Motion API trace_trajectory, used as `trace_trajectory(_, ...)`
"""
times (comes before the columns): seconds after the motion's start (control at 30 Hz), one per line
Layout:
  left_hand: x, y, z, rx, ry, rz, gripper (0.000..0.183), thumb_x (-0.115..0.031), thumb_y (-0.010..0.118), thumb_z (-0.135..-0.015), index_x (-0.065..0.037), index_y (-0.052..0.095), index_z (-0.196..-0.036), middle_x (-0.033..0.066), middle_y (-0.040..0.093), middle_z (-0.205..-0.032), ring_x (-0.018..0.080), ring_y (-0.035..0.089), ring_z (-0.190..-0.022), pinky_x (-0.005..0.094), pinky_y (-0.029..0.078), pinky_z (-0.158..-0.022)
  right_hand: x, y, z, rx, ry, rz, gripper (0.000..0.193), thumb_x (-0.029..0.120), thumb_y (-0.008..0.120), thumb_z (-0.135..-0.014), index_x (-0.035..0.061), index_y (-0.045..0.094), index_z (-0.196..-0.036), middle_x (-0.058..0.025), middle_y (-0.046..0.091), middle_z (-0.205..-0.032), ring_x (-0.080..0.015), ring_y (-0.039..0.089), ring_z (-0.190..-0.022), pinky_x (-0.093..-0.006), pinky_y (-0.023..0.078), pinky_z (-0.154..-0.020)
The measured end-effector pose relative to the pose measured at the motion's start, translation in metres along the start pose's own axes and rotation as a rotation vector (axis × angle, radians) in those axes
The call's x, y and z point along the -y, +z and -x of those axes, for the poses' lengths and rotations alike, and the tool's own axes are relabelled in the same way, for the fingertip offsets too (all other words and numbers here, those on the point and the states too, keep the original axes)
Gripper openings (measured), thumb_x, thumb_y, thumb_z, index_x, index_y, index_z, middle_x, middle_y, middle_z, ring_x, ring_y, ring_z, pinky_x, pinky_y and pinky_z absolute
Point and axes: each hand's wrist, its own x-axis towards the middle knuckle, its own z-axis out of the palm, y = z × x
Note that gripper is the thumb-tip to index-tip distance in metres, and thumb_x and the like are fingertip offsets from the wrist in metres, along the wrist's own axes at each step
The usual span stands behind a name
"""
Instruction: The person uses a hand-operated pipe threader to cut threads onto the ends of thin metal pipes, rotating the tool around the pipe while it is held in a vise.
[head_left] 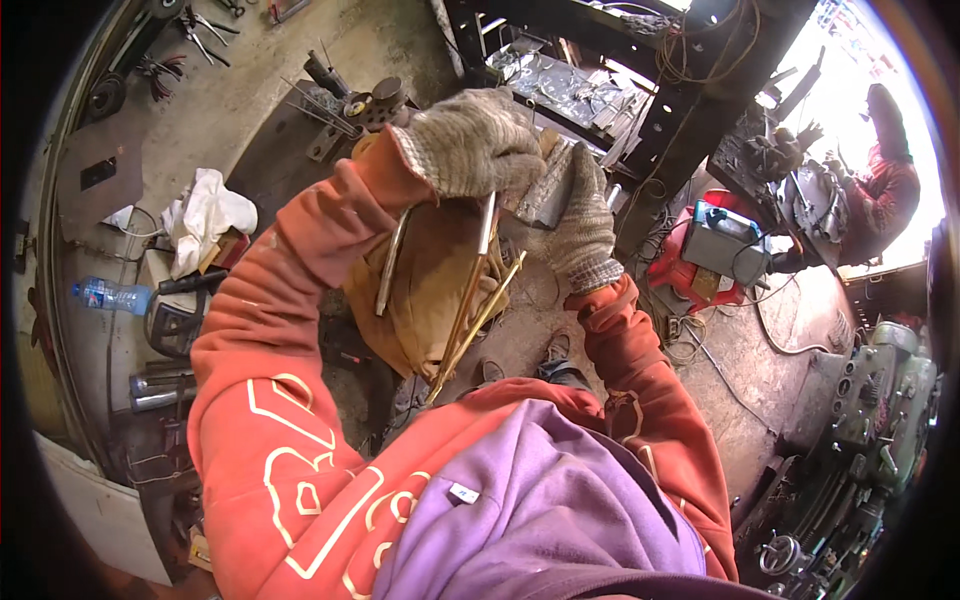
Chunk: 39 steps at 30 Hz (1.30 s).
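Head view: we found both gloved hands together at the upper centre of the frame. The right hand [583,232] was closed round a grey metal piece [548,196], its thumb laid along one edge. The left hand [480,147] had its fingers bent in beside the piece's upper end; whether it gripped anything we could not tell. A silver rod [487,224] ran down from just below the left glove, in front of a tan cloth [420,285] at centre; its upper end was hidden.

Step in hand, by our judgement: handling the metal piece two-handed, in mid-air. We reckoned the next move called for a firm right-hand hold, the left fingers aligned to the piece, and clearance from the rod below.
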Motion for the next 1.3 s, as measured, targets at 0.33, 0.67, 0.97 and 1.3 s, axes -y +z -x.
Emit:
trace_trajectory(0.33,-0.091,-0.03,0.08,0.073,-0.472,0.688,0.033,-0.035,0.066,-0.103,-0.003,0.076,-0.104,0.0108,0.075,-0.097,0.0277,0.07,-0.095,0.0441,0.056,-0.083,-0.006,0.007,-0.008,-0.03,0.003,0.125,0.143,0.055,0.099,-0.057,-0.0045,0.021,-0.162,-0.0275,0.049,-0.146,-0.0441,0.057,-0.131,-0.0475,0.052,-0.107)
trace_trajectory(0.67,-0.043,-0.024,-0.019,0.107,-0.192,0.141,0.027,-0.028,0.075,-0.095,-0.005,0.078,-0.11,0.0174,0.075,-0.105,0.0371,0.071,-0.1,0.0441,0.055,-0.092,0.04,0.016,0.015,-0.296,-0.295,0.241,0.063,0.046,0.088,-0.077,0.0118,0.071,-0.127,-0.0195,0.055,-0.147,-0.0442,0.053,-0.136,-0.0614,0.036,-0.117)
trace_trajectory(0.97,0.011,-0.006,-0.01,-0.184,0.154,-0.258,0.026,-0.026,0.073,-0.097,-0.005,0.079,-0.11,0.0195,0.073,-0.127,0.0383,0.066,-0.122,0.047,0.052,-0.107,0.056,0.028,0.002,-0.11,-0.376,0.335,0.054,0.037,0.083,-0.074,0.0173,0.074,-0.123,-0.0233,0.052,-0.149,-0.0448,0.049,-0.14,-0.0653,0.034,-0.118)
trace_trajectory(1.3,-0.118,-0.044,0.112,0.173,-0.31,0.823,0.026,-0.025,0.068,-0.104,0.0,0.076,-0.101,0.0104,0.074,-0.088,0.0199,0.072,-0.08,0.0357,0.058,-0.072,0.058,0.049,0.006,-0.179,-0.278,0.428,0.053,0.045,0.073,-0.076,0.0167,0.073,-0.121,-0.0165,0.061,-0.139,-0.0391,0.055,-0.133,-0.0683,0.036,-0.114)
